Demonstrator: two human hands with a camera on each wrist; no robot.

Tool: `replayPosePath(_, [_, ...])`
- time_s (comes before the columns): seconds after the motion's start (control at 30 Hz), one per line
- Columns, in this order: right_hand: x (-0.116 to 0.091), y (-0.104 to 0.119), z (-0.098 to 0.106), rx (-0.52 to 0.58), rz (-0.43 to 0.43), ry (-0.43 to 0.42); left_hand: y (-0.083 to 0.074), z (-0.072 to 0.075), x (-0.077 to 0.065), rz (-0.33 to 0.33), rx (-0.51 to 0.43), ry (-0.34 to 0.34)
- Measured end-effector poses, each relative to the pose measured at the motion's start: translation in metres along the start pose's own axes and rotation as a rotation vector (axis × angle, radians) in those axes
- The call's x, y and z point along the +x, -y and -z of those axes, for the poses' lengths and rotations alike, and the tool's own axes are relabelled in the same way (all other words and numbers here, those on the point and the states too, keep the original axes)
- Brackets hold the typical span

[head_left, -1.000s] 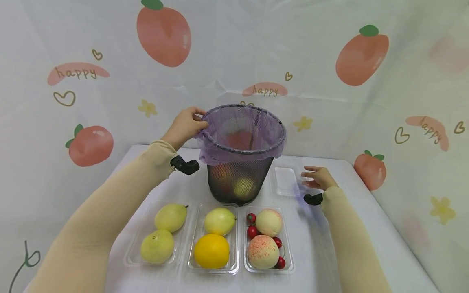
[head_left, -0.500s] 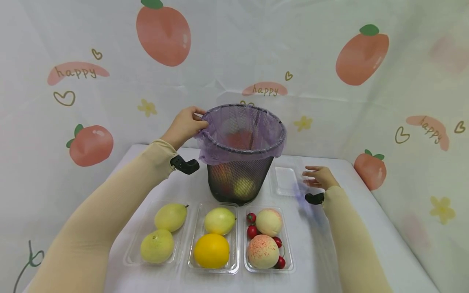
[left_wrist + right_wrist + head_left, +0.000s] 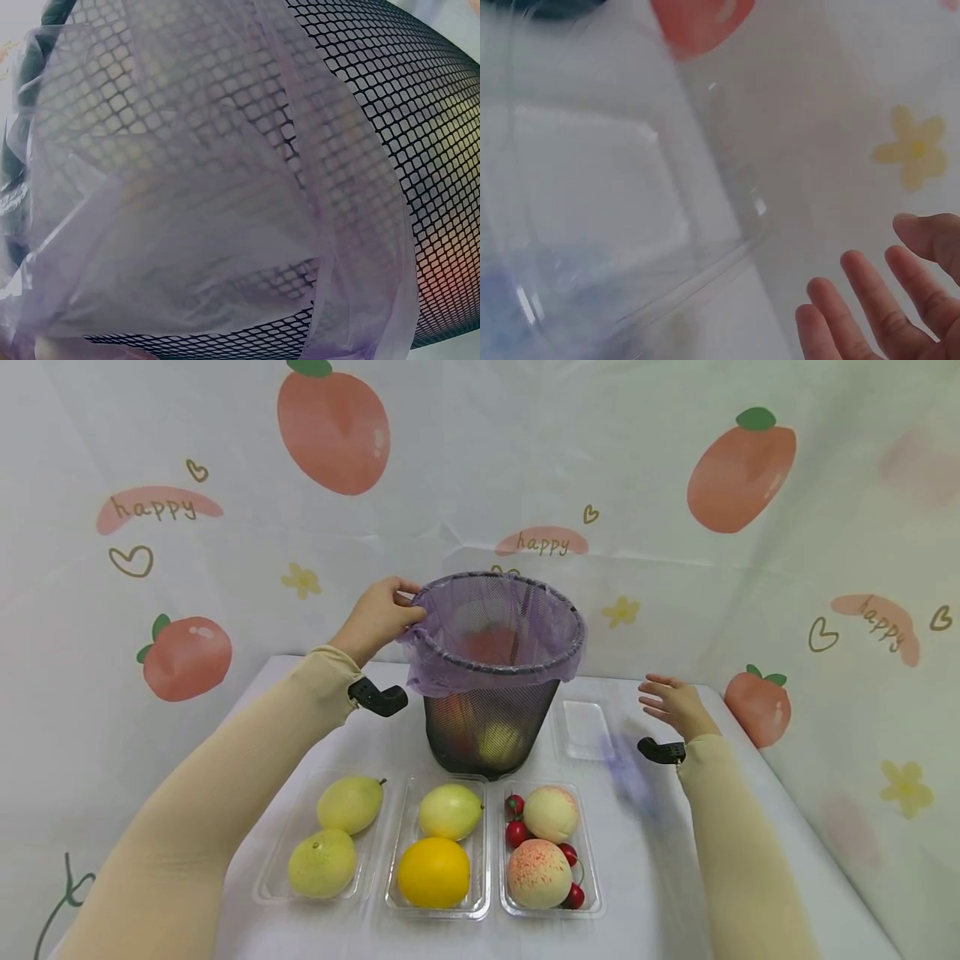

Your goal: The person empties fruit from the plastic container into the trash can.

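Purple film liner (image 3: 517,682) on round black-mesh bin (image 3: 467,739) stayed pinched in left hand (image 3: 381,618); right hand (image 3: 677,704), extended and empty, shifted outward, leaving clear rectangular plastic tray (image 3: 587,729) unheld.

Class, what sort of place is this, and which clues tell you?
Probably a staged tabletop set: a fruit-printed backdrop stands behind a white-covered table, where three fruit trays sit in a row before a lined mesh bin.
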State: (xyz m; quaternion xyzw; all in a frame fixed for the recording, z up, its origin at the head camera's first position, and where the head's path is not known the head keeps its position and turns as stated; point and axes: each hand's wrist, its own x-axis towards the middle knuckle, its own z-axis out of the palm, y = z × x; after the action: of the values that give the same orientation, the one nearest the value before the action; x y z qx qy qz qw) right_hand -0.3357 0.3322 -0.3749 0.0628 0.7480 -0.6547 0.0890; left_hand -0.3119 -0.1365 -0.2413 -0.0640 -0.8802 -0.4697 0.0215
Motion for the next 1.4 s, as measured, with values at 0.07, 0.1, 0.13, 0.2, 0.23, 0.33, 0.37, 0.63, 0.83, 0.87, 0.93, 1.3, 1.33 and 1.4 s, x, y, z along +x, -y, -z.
replayPosePath(0.07, [-0.003, 0.008, -0.001, 0.068, 0.038, 0.02, 0.0, 0.0, 0.0, 0.001, -0.001, 0.003])
replayPosePath(0.1, [-0.005, 0.012, -0.001, 0.1, 0.057, 0.034, 0.001, 0.001, 0.0, 0.003, -0.002, 0.003])
replayPosePath(0.13, [-0.007, 0.015, -0.003, 0.127, 0.075, 0.047, 0.001, 0.001, 0.0, 0.003, -0.002, 0.005])
replayPosePath(0.2, [-0.012, 0.022, -0.006, 0.181, 0.109, 0.076, 0.0, 0.001, 0.0, 0.005, -0.002, 0.006])
replayPosePath(0.23, [-0.014, 0.026, -0.008, 0.202, 0.127, 0.096, 0.0, 0.002, -0.001, 0.006, 0.0, 0.007])
replayPosePath(0.33, [-0.023, 0.033, -0.017, 0.236, 0.177, 0.138, 0.001, 0.002, -0.001, 0.008, 0.006, 0.006])
replayPosePath(0.37, [-0.026, 0.035, -0.02, 0.238, 0.19, 0.151, 0.001, 0.002, -0.001, 0.009, 0.007, 0.003])
replayPosePath(0.63, [-0.057, 0.021, -0.04, 0.084, 0.303, 0.254, 0.003, -0.004, -0.001, 0.005, -0.02, 0.018])
replayPosePath(0.83, [-0.078, 0.001, -0.059, -0.022, 0.302, 0.32, 0.006, -0.005, 0.0, 0.018, -0.035, 0.018])
replayPosePath(0.87, [-0.082, -0.003, -0.062, -0.037, 0.296, 0.327, 0.006, -0.005, 0.0, 0.017, -0.034, 0.017])
replayPosePath(0.93, [-0.088, -0.01, -0.067, -0.064, 0.287, 0.336, 0.006, -0.004, 0.0, 0.013, -0.032, 0.014])
replayPosePath(1.3, [-0.113, -0.052, -0.076, -0.094, 0.188, 0.351, 0.003, -0.001, 0.002, -0.008, -0.02, -0.008])
replayPosePath(1.33, [-0.115, -0.055, -0.075, -0.094, 0.175, 0.349, 0.003, -0.001, 0.002, -0.007, -0.019, -0.007])
replayPosePath(1.4, [-0.119, -0.061, -0.074, -0.094, 0.155, 0.343, 0.002, -0.001, 0.002, -0.005, -0.021, -0.006])
